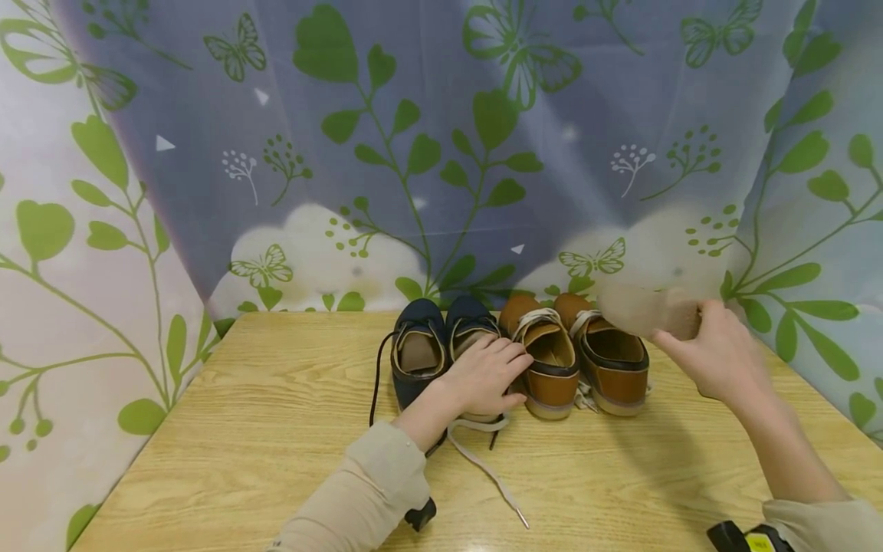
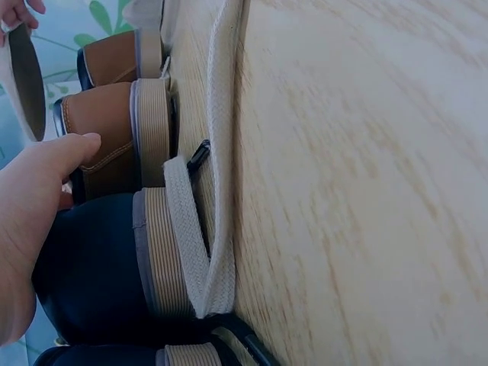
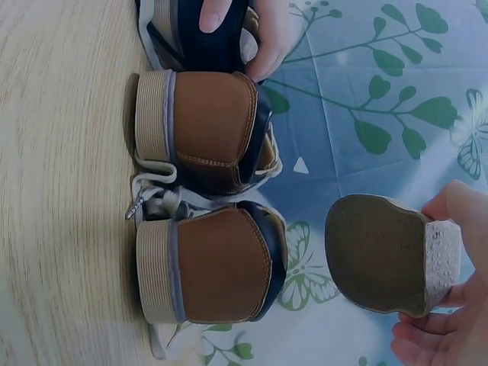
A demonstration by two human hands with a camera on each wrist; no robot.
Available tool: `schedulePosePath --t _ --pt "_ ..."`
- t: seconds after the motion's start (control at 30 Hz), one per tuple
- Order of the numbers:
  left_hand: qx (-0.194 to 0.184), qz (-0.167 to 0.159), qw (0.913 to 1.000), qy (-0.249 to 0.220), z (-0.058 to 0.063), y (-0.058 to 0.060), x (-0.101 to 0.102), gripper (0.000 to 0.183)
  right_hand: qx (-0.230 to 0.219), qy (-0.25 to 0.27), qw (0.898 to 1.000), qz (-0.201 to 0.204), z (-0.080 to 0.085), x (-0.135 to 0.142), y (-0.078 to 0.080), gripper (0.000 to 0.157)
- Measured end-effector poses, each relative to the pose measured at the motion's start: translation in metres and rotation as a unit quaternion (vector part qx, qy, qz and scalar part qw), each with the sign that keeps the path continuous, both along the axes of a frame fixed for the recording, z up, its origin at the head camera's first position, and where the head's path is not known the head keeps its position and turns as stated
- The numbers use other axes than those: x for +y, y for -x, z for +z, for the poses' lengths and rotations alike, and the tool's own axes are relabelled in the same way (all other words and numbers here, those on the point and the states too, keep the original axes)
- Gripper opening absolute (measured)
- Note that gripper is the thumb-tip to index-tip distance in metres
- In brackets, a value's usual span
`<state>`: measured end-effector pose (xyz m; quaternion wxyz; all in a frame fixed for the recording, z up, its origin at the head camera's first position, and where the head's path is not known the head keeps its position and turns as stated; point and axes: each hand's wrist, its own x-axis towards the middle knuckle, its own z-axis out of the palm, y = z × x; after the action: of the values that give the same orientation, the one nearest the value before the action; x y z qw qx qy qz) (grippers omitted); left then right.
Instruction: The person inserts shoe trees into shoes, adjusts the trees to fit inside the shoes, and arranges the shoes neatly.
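Observation:
My right hand (image 1: 720, 353) pinches a beige insole (image 3: 377, 255) by its end and holds it up beside the brown shoes. In the right wrist view, the insole's dark side and a pale speckled section near the fingers show. My left hand (image 1: 483, 376) rests palm down on the right navy shoe (image 2: 91, 267), its fingers relaxed over the opening and reaching toward the left brown shoe (image 1: 552, 391). Its thumb (image 2: 80, 149) sticks out past the navy heel. To the right stands the second brown shoe (image 3: 225, 271). The other navy shoe (image 1: 417, 345) is left of my hand.
A loose beige lace (image 1: 486, 468) trails from the navy shoes toward the front of the wooden table (image 1: 276, 429). A black lace (image 1: 378, 376) hangs at the left navy shoe. More lace lies between the brown shoes. A patterned curtain (image 1: 414, 153) stands behind the table.

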<state>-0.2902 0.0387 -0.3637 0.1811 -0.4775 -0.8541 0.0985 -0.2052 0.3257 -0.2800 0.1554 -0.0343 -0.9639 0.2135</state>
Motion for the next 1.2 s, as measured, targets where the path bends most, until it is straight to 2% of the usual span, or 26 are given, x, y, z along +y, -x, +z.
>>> schedulePosePath --t 0.2,0.7,1.03,1.2 --pt "0.001 -0.003 1.0 -0.001 0.003 -0.002 -0.001 0.056 -0.002 0.005 1.0 0.01 0.002 -0.006 -0.002 0.081" --pt "-0.012 0.017 0.9997 0.014 0.004 -0.002 0.001 0.06 -0.052 0.009 0.998 0.044 0.011 -0.019 -0.009 0.093" --pt "0.0 0.006 1.0 0.006 0.001 0.0 0.0 0.059 -0.058 -0.025 0.996 0.059 0.012 -0.027 -0.01 0.08" --pt "0.003 0.004 1.0 0.004 0.001 -0.001 0.0 0.058 -0.063 -0.025 0.995 0.073 0.011 -0.031 -0.011 0.081"
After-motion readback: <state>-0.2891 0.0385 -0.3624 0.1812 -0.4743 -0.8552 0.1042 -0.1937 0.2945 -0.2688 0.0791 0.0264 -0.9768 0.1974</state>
